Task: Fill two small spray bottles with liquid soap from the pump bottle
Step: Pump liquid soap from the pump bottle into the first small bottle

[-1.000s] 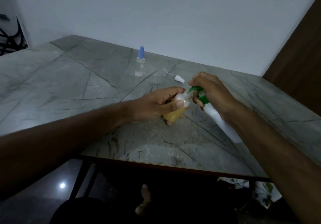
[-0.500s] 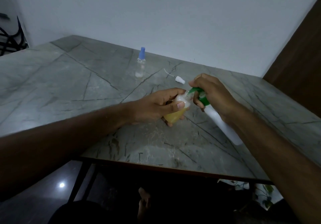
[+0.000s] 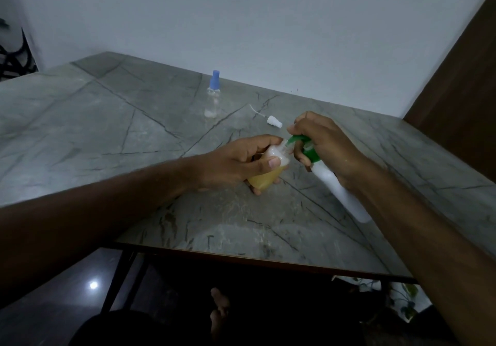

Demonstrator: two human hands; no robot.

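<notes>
1. A small spray bottle, uncapped and tilted, is gripped by the left hand just above the marble table; the fingers are curled round its body and the thumb is laid across its front; its lower part is seen to be filled with yellow liquid, while the upper part near the neck looks pale and clear

2. The pump bottle, white with a green pump head, is held tilted by the right hand; the fingers are wrapped round the pump head and neck, so the grip is closed on it; the white body is slanted down toward the near right, its base close to the table, though whether it touches cannot be told

3. The green nozzle is pointed at the open mouth of the small bottle and is met there, the two being touching or very nearly so

4. A second spray bottle, clear with a blue cap, is stood upright farther back on the table, well apart from both hands; it appears unfilled

5. A white spray cap with a thin dip tube is laid on its side on the table between the capped bottle and the right hand, just beyond the fingers

6. A pale wall is seen behind the table, and bare feet are visible in shadow beneath its near edge
</notes>
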